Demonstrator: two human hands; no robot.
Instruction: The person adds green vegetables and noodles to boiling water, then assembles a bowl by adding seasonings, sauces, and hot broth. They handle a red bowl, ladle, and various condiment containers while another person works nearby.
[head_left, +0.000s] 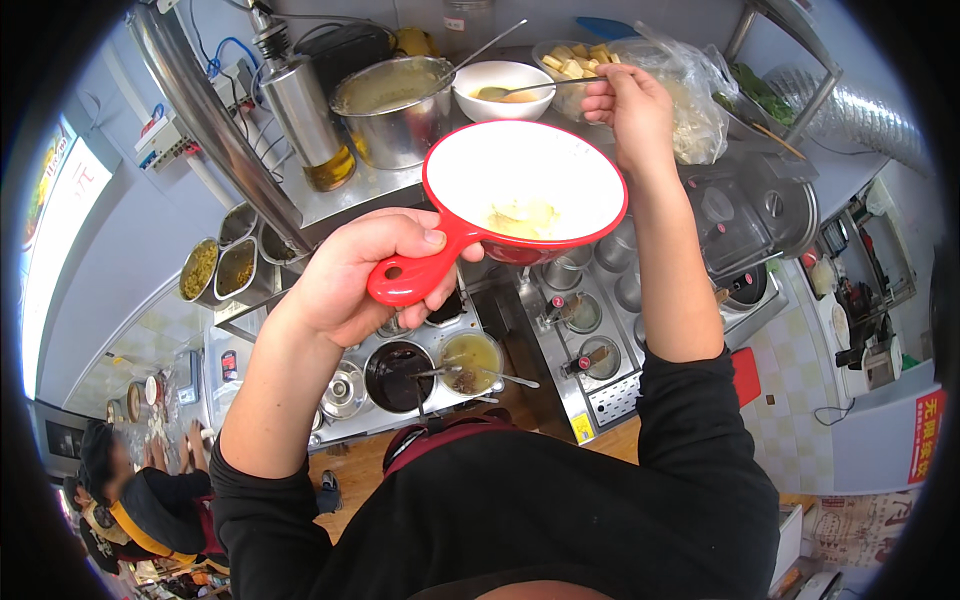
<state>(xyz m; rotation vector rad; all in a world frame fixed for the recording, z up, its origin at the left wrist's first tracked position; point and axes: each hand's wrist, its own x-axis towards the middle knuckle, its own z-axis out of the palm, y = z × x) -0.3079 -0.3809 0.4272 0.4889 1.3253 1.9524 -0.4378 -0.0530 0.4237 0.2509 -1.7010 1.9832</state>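
Observation:
My left hand (375, 274) grips the looped handle of a red bowl with a white inside (525, 169), held up and tilted towards me. A pale yellowish paste or sauce (523, 219) lies at its bottom near the handle. My right hand (634, 105) pinches the end of a metal spoon (555, 84). The spoon's head rests in a white bowl (504, 109) on the shelf, in an orange-brown liquid. Left of the white bowl is a steel pot (394, 112) with a long-handled utensil leaning in it.
An oil dispenser (309, 120) stands left of the pot. Pale yellow chunks (574, 60) and a plastic bag (694, 97) lie to the right. Below are a pot of dark liquid (400, 375), a pot of yellowish broth (470, 363) and a noodle cooker (592, 322). Co-workers (157, 502) stand at lower left.

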